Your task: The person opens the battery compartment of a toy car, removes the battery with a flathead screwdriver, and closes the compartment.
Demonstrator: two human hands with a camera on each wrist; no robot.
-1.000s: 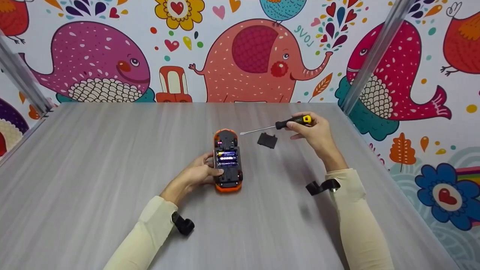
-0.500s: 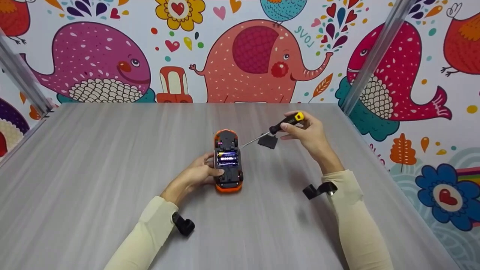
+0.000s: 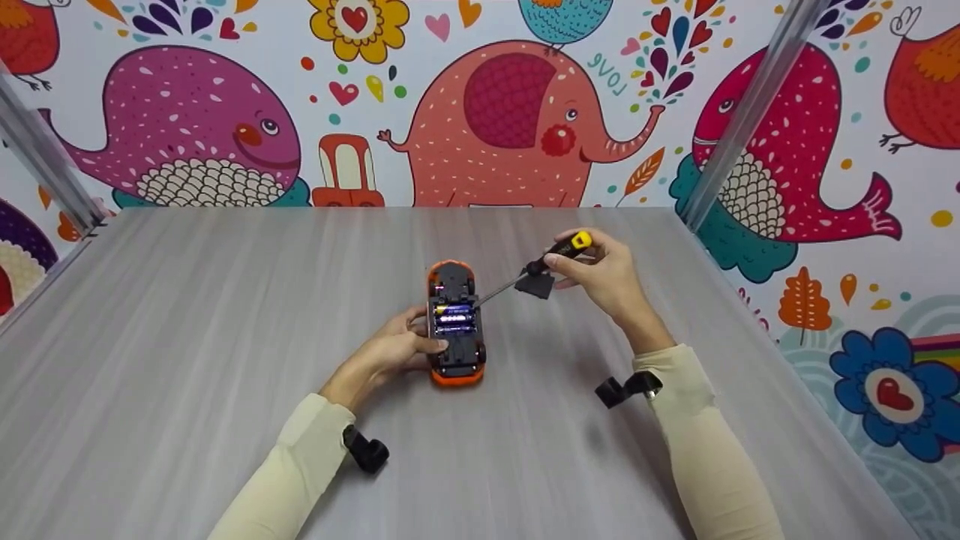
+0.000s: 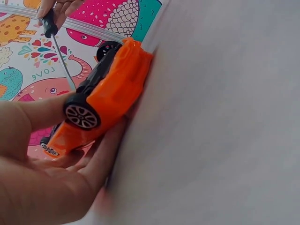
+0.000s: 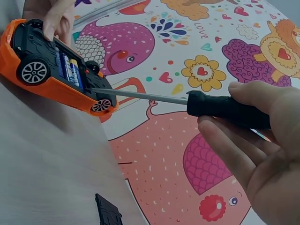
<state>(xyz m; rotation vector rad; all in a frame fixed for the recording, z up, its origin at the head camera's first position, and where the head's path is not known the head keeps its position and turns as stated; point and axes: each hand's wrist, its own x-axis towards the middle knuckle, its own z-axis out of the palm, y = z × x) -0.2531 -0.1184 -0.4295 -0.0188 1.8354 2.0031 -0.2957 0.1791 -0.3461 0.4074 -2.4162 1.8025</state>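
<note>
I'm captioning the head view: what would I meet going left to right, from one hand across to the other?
Left hand → orange toy car → dark flat cover → right hand.

Screwdriver (image 3: 543,261) at underside of toy car (image 3: 457,351)

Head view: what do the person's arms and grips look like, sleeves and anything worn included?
The left sleeve and right sleeve are long, plain and pale cream, reaching the wrists. Near each cuff sits a black, curved fitting, left and right. The left grip and right grip are human hands without gloves. I see no cables.
</note>
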